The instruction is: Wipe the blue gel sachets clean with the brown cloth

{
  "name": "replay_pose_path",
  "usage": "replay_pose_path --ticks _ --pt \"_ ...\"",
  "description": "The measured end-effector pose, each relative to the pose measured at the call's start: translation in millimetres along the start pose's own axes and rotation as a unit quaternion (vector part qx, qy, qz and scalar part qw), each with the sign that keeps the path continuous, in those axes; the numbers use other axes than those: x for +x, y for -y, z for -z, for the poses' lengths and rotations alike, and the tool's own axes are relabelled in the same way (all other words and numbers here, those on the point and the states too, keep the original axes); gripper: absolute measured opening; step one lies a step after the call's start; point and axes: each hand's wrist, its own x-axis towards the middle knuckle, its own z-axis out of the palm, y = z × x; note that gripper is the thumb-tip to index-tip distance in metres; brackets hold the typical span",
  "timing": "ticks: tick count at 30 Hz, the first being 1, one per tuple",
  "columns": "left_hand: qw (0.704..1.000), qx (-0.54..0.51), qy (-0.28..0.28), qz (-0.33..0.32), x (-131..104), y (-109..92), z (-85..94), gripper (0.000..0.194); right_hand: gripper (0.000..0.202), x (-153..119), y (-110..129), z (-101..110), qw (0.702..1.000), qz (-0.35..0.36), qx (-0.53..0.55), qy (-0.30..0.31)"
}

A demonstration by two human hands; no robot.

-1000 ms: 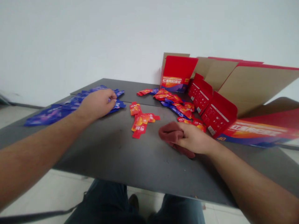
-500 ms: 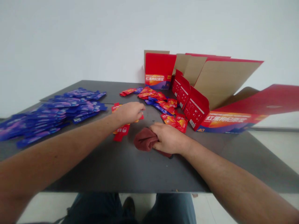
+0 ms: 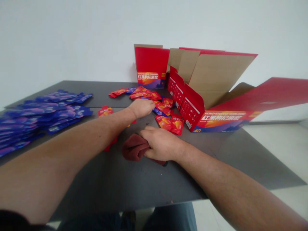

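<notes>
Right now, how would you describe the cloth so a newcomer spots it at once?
On the dark grey table, find the right hand, just nearer the camera than some red sachets. Bunched in its grip is the cloth, brownish red. Unlike those bright, printed sachets, it is matt, soft-looking and shows no print.

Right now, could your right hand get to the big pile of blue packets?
Probably not easily. The left arm stretches across the table between the right hand and the blue packets, and the right hand is already gripping a cloth.
</notes>
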Motion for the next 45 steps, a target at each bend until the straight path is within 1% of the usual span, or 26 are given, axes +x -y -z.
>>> replay_pose_path --ticks 3,5,7,10,13,15,17,19,22,24,26,28,30,33,37,41,45 --pt "1.0 0.013 -0.01 -0.022 2 2 2.0 0.035 0.023 0 0 -1 1.0 0.003 -0.004 0.005" --pt "0.999 0.021 -0.019 -0.024 -1 4 9.7 0.036 0.023 0 0 -1 1.0 0.011 -0.006 0.004" --pt "0.999 0.029 -0.026 -0.022 -9 6 21.5 0.035 0.022 -1 -1 -1 1.0 0.019 -0.009 0.0" --pt "0.998 0.057 -0.022 -0.031 -33 8 41.1 0.035 0.022 -1 -1 -1 1.0 0.026 -0.008 -0.007" --pt "0.997 0.072 0.009 -0.033 -65 5 55.7 0.031 0.022 -1 0 -1 1.0 0.028 -0.006 -0.008" --pt "0.996 0.058 0.032 -0.061 -84 2 61.2 0.029 0.024 0 1 0 1.0 0.027 -0.011 -0.003" --pt "0.996 0.018 0.05 -0.076 -95 1 63.8 0.03 0.027 0 3 0 1.0 0.024 -0.014 0.002" --pt "0.997 -0.017 0.052 -0.055 -98 4 63.5 0.04 0.027 -1 4 1 1.0 0.018 -0.018 0.006" --pt "0.999 -0.035 0.025 0.014 -86 13 56.1 0.046 0.023 -2 3 0 1.0 0.02 -0.022 0.001" --pt "0.998 -0.03 0.014 0.055 -72 21 46.4 0.047 0.024 -2 0 -2 1.0 0.024 -0.018 -0.008" --pt "0.996 -0.009 0.016 0.09 -56 27 34.5 0.049 0.027 -1 -2 -4 1.0 0.025 -0.012 -0.014" --pt "0.996 0.015 0.032 0.086 -42 32 22.6 0.052 0.028 0 -4 -7 1.0 0.023 -0.008 -0.018" --pt "0.996 0.032 0.045 0.069 -31 35 12.9 0.046 0.028 0 -5 -8 0.999 0.026 -0.003 -0.02" --pt "0.997 0.039 0.049 0.051 -21 39 4.0 0.037 0.027 -1 -5 -7 0.999 0.031 0.001 -0.022" --pt "0.997 0.047 0.047 0.025 -12 40 -1.0 0.036 0.026 -1 -3 -4 1.0 0.025 0.004 -0.014" --pt "0.998 0.055 0.041 0.017 -6 40 -3.8 0.039 0.025 -1 -3 -4 1.0 0.023 0.007 -0.018" --pt "0.997 0.062 0.03 0.024 -3 47 0.5 0.041 0.025 -2 -3 -5 0.999 0.024 0.008 -0.022"
